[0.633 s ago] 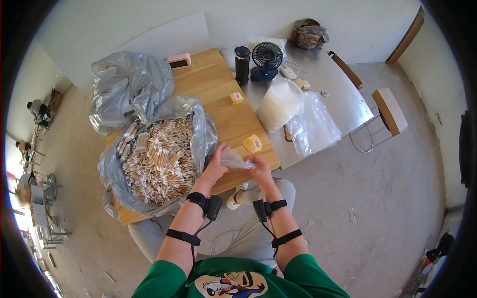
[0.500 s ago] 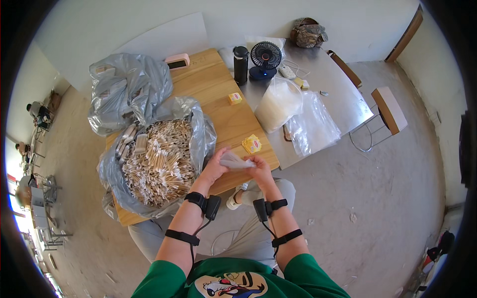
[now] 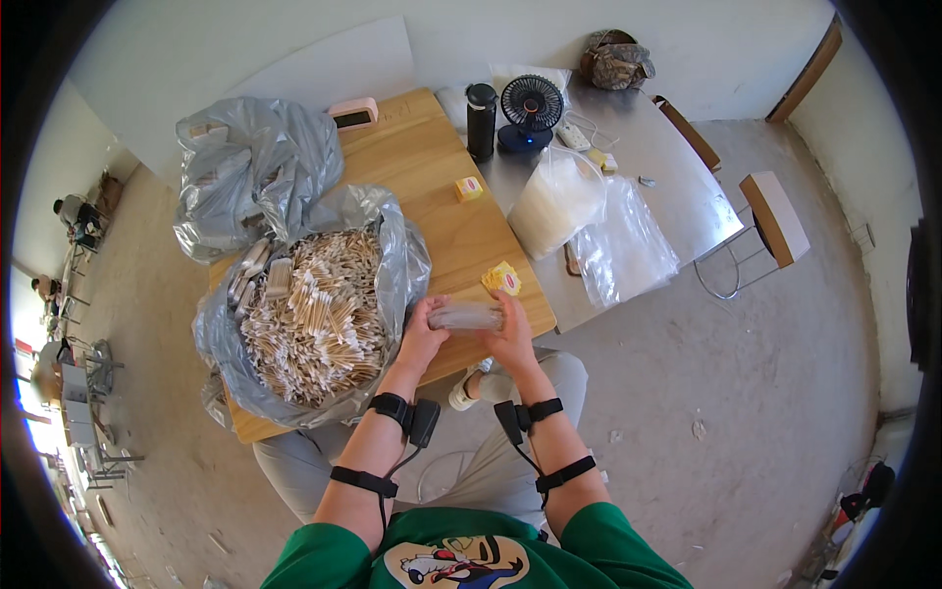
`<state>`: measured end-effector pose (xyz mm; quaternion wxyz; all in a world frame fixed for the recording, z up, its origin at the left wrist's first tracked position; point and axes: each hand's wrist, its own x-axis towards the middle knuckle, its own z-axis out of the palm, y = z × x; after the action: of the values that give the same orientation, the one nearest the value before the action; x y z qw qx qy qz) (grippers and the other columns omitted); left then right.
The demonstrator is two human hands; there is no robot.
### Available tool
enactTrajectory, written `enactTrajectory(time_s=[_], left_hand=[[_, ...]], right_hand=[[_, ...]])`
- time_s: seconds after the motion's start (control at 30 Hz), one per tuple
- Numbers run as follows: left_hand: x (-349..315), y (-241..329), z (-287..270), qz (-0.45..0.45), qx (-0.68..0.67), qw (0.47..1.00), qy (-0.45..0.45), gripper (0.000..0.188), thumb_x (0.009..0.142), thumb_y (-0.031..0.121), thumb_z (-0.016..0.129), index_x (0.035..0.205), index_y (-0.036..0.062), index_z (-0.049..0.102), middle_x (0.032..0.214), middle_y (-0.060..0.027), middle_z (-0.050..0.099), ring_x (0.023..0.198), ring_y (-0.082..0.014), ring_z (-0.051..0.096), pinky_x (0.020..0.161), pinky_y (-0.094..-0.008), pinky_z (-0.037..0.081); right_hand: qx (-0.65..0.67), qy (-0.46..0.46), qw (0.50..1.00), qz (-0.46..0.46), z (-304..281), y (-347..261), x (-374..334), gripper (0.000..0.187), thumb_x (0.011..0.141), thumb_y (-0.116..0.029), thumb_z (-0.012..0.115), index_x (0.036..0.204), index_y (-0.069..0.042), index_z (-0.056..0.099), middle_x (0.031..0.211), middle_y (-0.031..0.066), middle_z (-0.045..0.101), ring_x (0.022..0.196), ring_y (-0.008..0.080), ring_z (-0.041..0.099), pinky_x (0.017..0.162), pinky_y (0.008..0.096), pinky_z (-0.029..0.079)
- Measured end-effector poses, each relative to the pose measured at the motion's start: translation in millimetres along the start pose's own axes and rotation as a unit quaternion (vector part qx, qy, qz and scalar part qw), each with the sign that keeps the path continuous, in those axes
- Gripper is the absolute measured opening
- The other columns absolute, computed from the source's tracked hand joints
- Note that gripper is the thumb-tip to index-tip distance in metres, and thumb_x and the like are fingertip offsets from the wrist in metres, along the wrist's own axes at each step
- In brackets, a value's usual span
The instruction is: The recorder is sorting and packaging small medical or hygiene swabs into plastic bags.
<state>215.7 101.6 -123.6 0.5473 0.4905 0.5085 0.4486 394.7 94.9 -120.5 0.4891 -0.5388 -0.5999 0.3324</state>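
I hold a small clear packet (image 3: 467,315) between both hands at the near edge of the wooden desk (image 3: 422,167). The fingers of my left hand (image 3: 422,332) close around its left end; the fingers of my right hand (image 3: 510,332) close around its right end. The packet lies level, spanning the gap between the two grips. Just left of my left fingers sits an open grey plastic bag (image 3: 402,255) full of pale sticks (image 3: 314,319). A small yellow packet (image 3: 502,280) lies on the desk just beyond my right fingers.
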Motion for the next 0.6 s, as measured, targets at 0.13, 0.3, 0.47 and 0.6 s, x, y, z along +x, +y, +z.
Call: enactTrajectory(time_s=[0.13, 0.3, 0.47, 0.6], left_hand=[[1.0, 4.4, 6.7, 0.014, 0.048, 0.999, -0.022, 0.054, 0.066, -0.013, 0.052, 0.115, 0.0070, 0.046, 0.114, -0.0065, 0.050, 0.109, -0.0177, 0.048, 0.092, -0.0293, 0.038], [0.3, 6.9, 6.0, -0.046, 0.024, 0.999, 0.002, 0.058, 0.061, -0.013, 0.050, 0.115, 0.0086, 0.045, 0.111, -0.0077, 0.051, 0.108, -0.0205, 0.048, 0.092, -0.0295, 0.038], [-5.4, 2.6, -0.2, 0.003, 0.027, 1.000, 0.005, 0.055, 0.067, -0.008, 0.058, 0.118, 0.0092, 0.043, 0.113, -0.0061, 0.048, 0.109, -0.0188, 0.046, 0.090, -0.0301, 0.039], [-9.1, 13.4, 14.5, -0.025, -0.075, 0.997, 0.022, 0.049, 0.076, 0.006, 0.066, 0.119, 0.0101, 0.042, 0.114, -0.0048, 0.047, 0.108, -0.0178, 0.046, 0.091, -0.0293, 0.038]], right_hand=[[-0.021, -0.012, 0.999, -0.025, 8.5, -0.2, -0.7, 0.063, 0.057, 0.002, 0.073, 0.114, -0.004, 0.047, 0.110, 0.0165, 0.053, 0.105, 0.0337, 0.050, 0.089, 0.0377, 0.041], [0.012, -0.011, 1.000, -0.004, 14.2, 5.9, -1.6, 0.060, 0.058, 0.002, 0.072, 0.113, -0.004, 0.048, 0.109, 0.0168, 0.052, 0.106, 0.0348, 0.049, 0.090, 0.0384, 0.041], [-0.043, -0.022, 0.997, -0.059, 7.3, -14.9, -1.6, 0.071, 0.059, 0.002, 0.070, 0.124, -0.006, 0.043, 0.118, 0.0188, 0.047, 0.111, 0.0374, 0.046, 0.093, 0.0394, 0.040], [-0.060, -0.040, 0.996, -0.054, 6.5, -24.2, -7.2, 0.076, 0.058, 0.002, 0.070, 0.128, -0.008, 0.040, 0.121, 0.0192, 0.046, 0.112, 0.0379, 0.045, 0.094, 0.0398, 0.040]])
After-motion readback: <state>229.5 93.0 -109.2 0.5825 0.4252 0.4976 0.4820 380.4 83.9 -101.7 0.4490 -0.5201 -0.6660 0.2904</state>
